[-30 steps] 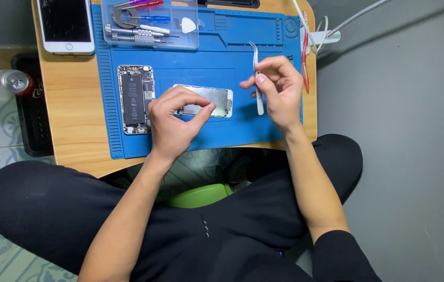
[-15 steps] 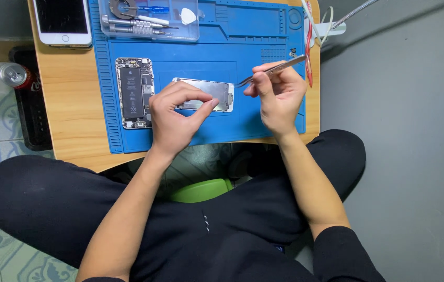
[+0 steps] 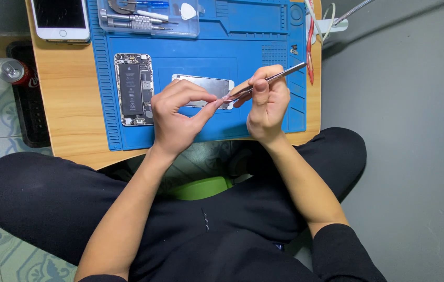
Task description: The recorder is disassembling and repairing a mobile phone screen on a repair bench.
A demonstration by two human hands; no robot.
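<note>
Nearest, the person sits cross-legged in dark clothes, forearms reaching up to the low wooden surface (image 3: 70, 130). Left hand (image 3: 177, 117) has thumb and forefinger closed, pinching something tiny at the tweezer tip; too small to name. Right hand (image 3: 266, 102) pinches the metal tweezers (image 3: 266, 81) pen-style, tips aimed left to meet the left fingers, likely for fine control. Both hover just over the silver screen panel (image 3: 203, 86) lying flat on the blue mat (image 3: 263, 36). Left of it, the opened phone body (image 3: 134, 89), insides up. Farther back: clear tool tray (image 3: 148, 18), a white phone (image 3: 61, 18), red-handled tool (image 3: 310, 49). Soda can (image 3: 13, 70) off the left edge.
</note>
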